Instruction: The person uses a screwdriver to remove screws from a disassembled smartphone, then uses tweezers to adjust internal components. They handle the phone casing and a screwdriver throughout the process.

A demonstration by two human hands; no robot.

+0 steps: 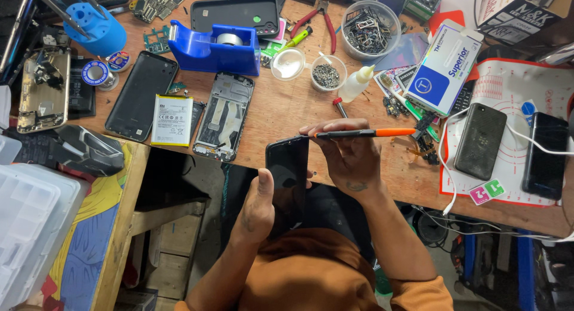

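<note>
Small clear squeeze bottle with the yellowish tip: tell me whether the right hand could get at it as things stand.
Probably not at once. The path across the wooden bench to the small clear squeeze bottle looks free, but the right hand is full, gripping an orange-handled tool at the black phone.

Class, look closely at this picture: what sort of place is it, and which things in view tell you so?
Most likely a phone repair bench. An opened phone frame and a loose battery lie on the wooden worktop, while the left hand holds a dark phone and the right hand an orange-handled tool.
</note>
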